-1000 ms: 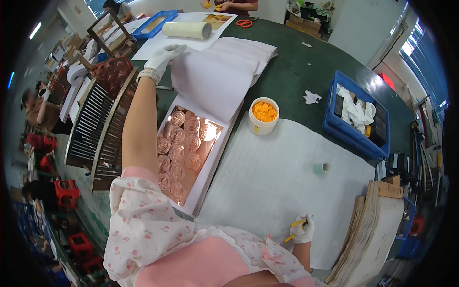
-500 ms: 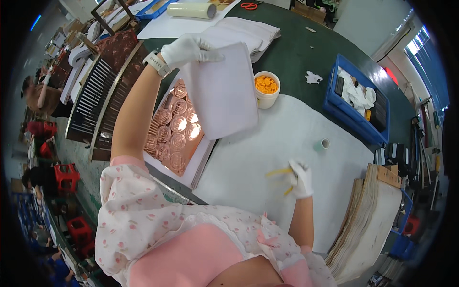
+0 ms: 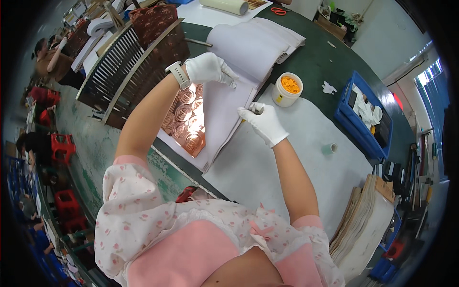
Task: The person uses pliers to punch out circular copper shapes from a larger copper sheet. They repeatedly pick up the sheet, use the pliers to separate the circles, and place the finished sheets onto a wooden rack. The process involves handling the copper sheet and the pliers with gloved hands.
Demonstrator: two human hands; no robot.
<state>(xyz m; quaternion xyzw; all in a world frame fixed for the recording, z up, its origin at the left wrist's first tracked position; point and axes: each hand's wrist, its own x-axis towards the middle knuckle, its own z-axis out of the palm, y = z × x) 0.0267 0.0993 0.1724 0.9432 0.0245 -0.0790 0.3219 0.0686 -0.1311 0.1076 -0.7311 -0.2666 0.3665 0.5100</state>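
A copper-coloured sheet embossed with round rosettes lies on a stack of white paper, with a white sheet covering its right side. My left hand, in a white glove, reaches over the far part of that sheet. Its fingers are stretched out and rest on the paper. At the sheet's right edge my right hand, also gloved, has its fingers curled. A sliver of yellow shows beneath those fingers, from the slim yellow tweezers, mostly hidden. Beyond both hands, more white sheets are folded back in a curl.
A white tub of orange pieces stands right of the stack. Farther right are a blue crate, a small pale green roll and a thick pile of worn boards. Red-handled scissors lie at the far side.
The white sheet has come down from my left hand's raised hold onto the copper sheet. My right hand has moved up and left to the stack's edge.
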